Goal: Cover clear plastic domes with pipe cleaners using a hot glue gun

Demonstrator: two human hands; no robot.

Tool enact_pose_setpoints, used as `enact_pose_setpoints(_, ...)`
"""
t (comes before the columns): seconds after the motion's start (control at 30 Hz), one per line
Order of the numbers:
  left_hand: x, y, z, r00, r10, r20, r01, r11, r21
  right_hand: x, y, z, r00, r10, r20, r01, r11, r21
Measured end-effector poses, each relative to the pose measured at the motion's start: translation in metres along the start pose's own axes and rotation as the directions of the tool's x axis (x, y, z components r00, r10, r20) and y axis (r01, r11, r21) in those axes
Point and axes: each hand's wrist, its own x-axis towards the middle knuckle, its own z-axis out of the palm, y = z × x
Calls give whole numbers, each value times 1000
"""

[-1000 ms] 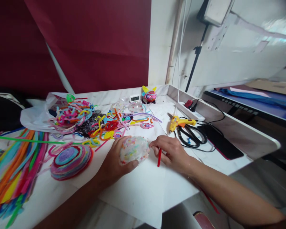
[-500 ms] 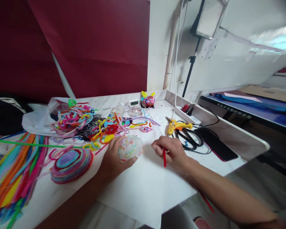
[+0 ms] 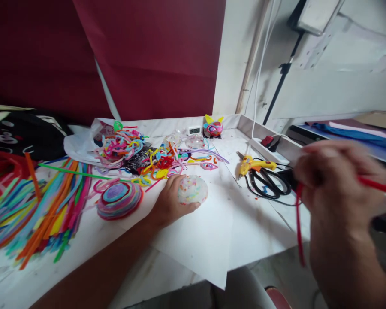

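My left hand is wrapped round the left side of a clear plastic ball with colourful specks, which rests on white paper. My right hand, smeared by motion, is raised at the right. Its fingers are closed on a red pipe cleaner; one stretch hangs down and another runs off to the right. Left of my left hand lies a round coil of multicoloured pipe cleaners. A yellow hot glue gun and black-handled scissors lie between my hands, farther back.
Bundled pipe cleaners spread over the table's left side. Tangled offcuts lie in and around a plastic bag. Behind them stand a small digital clock and a colourful ball figure with yellow ears. A power strip sits at the right wall.
My right hand has lifted from beside the ball and swung to the right, drawing the red pipe cleaner with it. My left hand still holds the ball. The view has shifted.
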Motion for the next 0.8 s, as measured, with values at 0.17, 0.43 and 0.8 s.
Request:
enact_pose_setpoints(0.17, -2, -2, 2, 1000, 1, 17, -2, 1000, 13, -6, 2, 55, 868, 78, 491, -113, 993, 41)
enact_pose_setpoints(0.43, -2, -8, 6, 999, 16, 31, -17, 999, 45, -7, -6, 88, 571, 108, 814, 144, 963, -228)
enact_pose_setpoints(0.8, -2, 0, -3, 976, 203, -75, -195, 975, 105, 27, -19, 59, 909, 157, 387, 172, 704, -689)
